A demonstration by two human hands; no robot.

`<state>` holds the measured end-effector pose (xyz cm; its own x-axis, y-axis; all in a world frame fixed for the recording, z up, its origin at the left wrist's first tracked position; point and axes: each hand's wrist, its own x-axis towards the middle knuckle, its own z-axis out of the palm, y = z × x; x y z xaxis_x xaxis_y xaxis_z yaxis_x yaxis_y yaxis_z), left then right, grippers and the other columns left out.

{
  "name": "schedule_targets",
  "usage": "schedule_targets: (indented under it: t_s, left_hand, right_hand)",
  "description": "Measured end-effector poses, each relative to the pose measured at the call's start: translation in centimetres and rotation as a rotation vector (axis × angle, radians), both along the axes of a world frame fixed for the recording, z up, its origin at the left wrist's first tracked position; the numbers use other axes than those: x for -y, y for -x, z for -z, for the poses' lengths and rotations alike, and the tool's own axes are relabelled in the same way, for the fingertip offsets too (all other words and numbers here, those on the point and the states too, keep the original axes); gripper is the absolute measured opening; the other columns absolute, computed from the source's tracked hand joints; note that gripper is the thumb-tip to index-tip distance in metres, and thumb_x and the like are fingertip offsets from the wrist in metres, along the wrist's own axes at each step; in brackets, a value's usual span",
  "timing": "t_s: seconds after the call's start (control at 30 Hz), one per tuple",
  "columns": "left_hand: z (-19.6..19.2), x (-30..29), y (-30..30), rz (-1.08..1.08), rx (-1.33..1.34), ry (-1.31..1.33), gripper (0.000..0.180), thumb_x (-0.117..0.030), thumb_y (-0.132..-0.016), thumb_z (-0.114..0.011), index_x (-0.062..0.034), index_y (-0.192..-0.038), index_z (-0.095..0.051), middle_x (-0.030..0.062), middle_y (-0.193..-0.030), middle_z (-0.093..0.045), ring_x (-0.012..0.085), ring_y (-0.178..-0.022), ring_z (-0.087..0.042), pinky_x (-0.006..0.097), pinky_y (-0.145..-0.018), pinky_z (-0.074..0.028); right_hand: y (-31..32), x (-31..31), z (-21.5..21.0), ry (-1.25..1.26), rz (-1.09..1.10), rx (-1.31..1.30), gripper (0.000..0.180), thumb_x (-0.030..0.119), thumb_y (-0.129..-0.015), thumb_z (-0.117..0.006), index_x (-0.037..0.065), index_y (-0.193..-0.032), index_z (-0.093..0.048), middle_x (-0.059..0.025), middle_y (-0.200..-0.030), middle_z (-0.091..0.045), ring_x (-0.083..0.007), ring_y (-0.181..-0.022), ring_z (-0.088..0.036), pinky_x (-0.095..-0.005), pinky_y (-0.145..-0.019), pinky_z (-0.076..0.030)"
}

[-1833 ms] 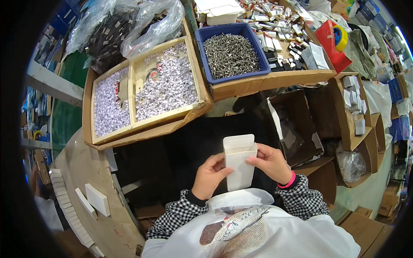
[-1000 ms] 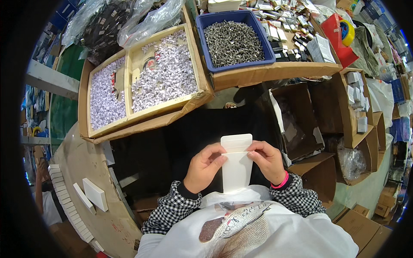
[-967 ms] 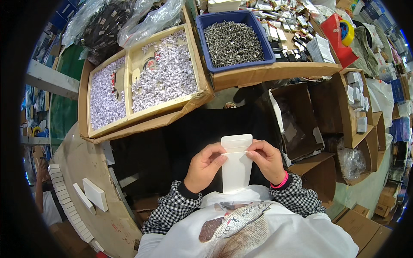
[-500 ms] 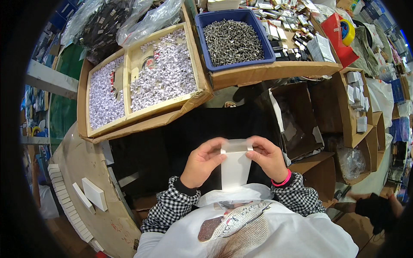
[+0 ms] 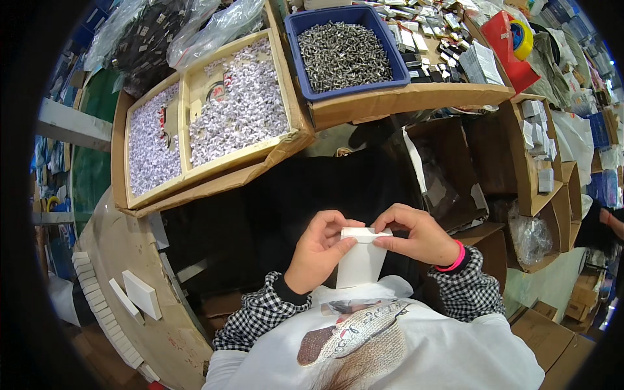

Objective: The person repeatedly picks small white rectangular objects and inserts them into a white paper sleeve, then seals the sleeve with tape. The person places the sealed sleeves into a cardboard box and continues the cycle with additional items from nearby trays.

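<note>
A small white carton (image 5: 359, 266) stands upright against my lap, between my two hands. My left hand (image 5: 315, 253) grips its upper left edge, with the thumb on the front face just below the lid. At the upper right, my right hand (image 5: 419, 235) pinches the folded top edge between thumb and fingers. The carton's top flap lies folded over now, and its inside is hidden. Both wrists come out of black-and-white checked sleeves, and a pink band circles the right one.
A wooden tray (image 5: 188, 170) of small white pieces lies ahead on the left, beside a blue bin (image 5: 398, 73) of small metal parts. White boxes (image 5: 142, 294) and a row of cartons (image 5: 104, 312) sit on the left table. Open cardboard boxes (image 5: 484, 250) stand on the right.
The translucent upright flap at the carton's top has been folded down. My right hand has moved slightly right and its fingers now press the top edge. A person at the far right has moved away.
</note>
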<state>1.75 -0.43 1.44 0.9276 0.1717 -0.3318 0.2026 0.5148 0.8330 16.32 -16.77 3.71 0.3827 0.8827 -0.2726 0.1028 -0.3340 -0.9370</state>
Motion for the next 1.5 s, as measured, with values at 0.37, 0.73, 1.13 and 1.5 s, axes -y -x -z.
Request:
schedule_targets:
  t_s: [0.37, 0.73, 1.13, 1.5]
  left_hand:
    - [-2.9, 0.8, -3.0, 0.037, 0.056, -1.072, 0.082, -0.022, -0.066, -0.083, -0.0013, -0.131, -0.038, 0.0196, -0.124, -0.052, 0.0332, -0.106, -0.058, 0.039, -0.089, -0.047]
    - [-0.4, 2.6, -2.9, -0.205, 0.116, -1.474, 0.090, -0.024, -0.056, -0.085, -0.0040, -0.130, -0.039, 0.0169, -0.116, -0.054, 0.0330, -0.104, -0.057, 0.040, -0.084, -0.051]
    - [-0.9, 2.6, -3.0, -0.287, 0.133, -1.577, 0.086, -0.019, -0.052, -0.083, -0.0027, -0.127, -0.045, 0.0124, -0.111, -0.057, 0.0279, -0.088, -0.059, 0.036, -0.073, -0.051]
    - [-0.5, 2.5, -3.2, -0.237, 0.048, -1.546, 0.080, -0.024, -0.058, -0.081, -0.0034, -0.127, -0.046, 0.0142, -0.117, -0.055, 0.0320, -0.095, -0.059, 0.039, -0.079, -0.050]
  right_hand:
    - [-1.1, -1.7, -3.0, -0.157, 0.307, 0.301, 0.025, 0.013, -0.083, -0.069, 0.007, -0.107, -0.067, -0.0115, -0.079, -0.066, -0.0136, -0.065, -0.061, -0.0244, -0.060, -0.048]
    - [1.7, -2.6, -2.0, -0.181, 0.484, 0.624, 0.020, 0.008, -0.083, -0.067, 0.003, -0.102, -0.069, -0.0132, -0.072, -0.067, -0.0189, -0.060, -0.065, -0.0265, -0.054, -0.050]
    - [1.8, -2.9, -2.2, -0.202, 0.513, 0.552, 0.020, 0.005, -0.082, -0.068, 0.002, -0.102, -0.070, -0.0146, -0.080, -0.070, -0.0141, -0.067, -0.068, -0.0226, -0.060, -0.052]
    - [2.4, -2.4, -1.5, -0.145, 0.372, 0.709, 0.024, 0.009, -0.082, -0.064, 0.003, -0.105, -0.065, -0.0147, -0.100, -0.067, -0.0265, -0.084, -0.068, -0.0317, -0.071, -0.055]
